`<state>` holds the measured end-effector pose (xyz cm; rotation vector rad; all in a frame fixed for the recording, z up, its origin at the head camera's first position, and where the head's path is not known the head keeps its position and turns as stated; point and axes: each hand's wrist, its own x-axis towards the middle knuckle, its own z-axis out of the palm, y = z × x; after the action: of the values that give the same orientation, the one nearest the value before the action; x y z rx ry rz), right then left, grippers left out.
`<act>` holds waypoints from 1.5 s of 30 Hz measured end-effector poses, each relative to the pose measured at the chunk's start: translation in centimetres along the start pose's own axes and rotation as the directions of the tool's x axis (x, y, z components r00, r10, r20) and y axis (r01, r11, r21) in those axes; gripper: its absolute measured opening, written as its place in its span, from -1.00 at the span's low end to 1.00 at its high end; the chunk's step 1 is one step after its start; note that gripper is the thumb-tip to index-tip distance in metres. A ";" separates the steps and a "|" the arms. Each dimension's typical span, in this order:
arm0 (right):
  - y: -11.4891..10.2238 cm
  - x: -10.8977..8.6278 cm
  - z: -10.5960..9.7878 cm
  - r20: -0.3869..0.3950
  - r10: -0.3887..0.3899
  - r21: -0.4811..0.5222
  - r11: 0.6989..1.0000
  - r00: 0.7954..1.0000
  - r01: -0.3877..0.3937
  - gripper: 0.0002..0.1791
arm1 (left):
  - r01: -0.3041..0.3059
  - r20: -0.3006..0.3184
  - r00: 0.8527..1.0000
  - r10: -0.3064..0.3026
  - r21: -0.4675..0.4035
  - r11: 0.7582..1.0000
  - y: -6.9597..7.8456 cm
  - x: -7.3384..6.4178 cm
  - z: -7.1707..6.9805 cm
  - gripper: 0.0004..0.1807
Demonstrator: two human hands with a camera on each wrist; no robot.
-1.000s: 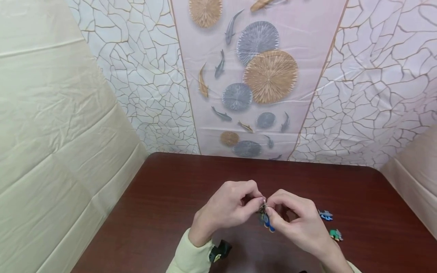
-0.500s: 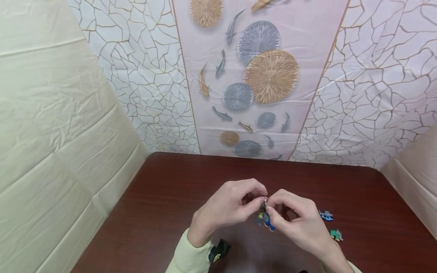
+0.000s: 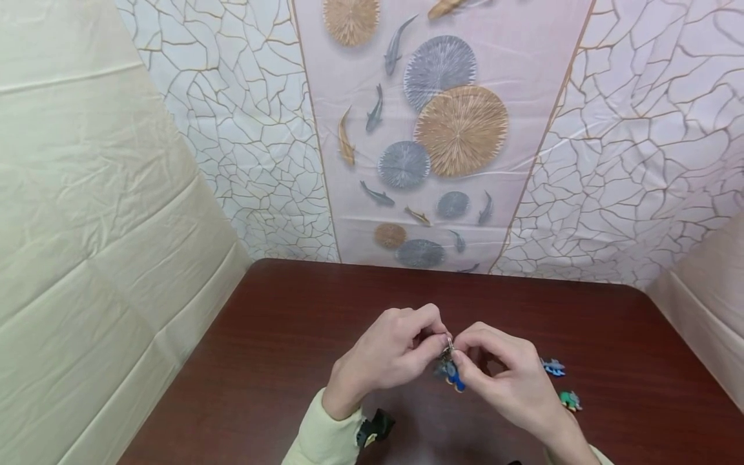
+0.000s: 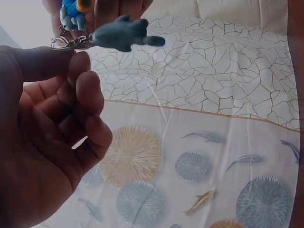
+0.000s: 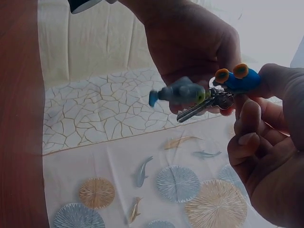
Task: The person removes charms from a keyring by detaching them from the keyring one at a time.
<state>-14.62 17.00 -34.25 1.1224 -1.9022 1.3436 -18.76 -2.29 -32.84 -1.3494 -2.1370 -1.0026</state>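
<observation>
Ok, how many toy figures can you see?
4: a blue figure and grey figure between the left hand and right hand; a blue-grey figure and green figure on the table. Others may be hidden.

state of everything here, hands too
left hand: pinching the metal ring
right hand: pinching at the ring, exact hold hidden
metal ring: held above the table
grey charm: dangling, chained
blue charm: hanging beside it
blue-grey figure: on the table
green figure: on the table

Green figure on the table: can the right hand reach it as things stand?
Probably not without letting go: the right hand pinches the metal ring, though the green figure lies nearby.
</observation>
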 end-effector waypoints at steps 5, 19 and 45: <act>-0.1 0.1 0.1 -0.006 -0.005 -0.028 1.000 1.000 0.005 -0.62 | 0.052 0.022 0.998 -0.052 -0.009 0.999 0.2 -0.1 -0.1 -0.91; -0.2 0.1 0.4 -0.009 0.037 -0.044 0.998 0.999 -0.037 -0.58 | 0.050 -0.015 0.999 -0.049 0.090 0.995 0.6 -0.1 -0.5 -0.90; 0.2 -0.2 0.5 0.005 0.052 -0.048 0.998 0.999 -0.052 -0.61 | 0.100 -0.043 0.994 -0.100 0.009 0.995 0.5 -0.2 -0.4 -0.88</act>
<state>-14.67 16.62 -34.67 1.0614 -1.9698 1.3170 -18.25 -2.61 -32.50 -1.2152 -2.1934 -1.0465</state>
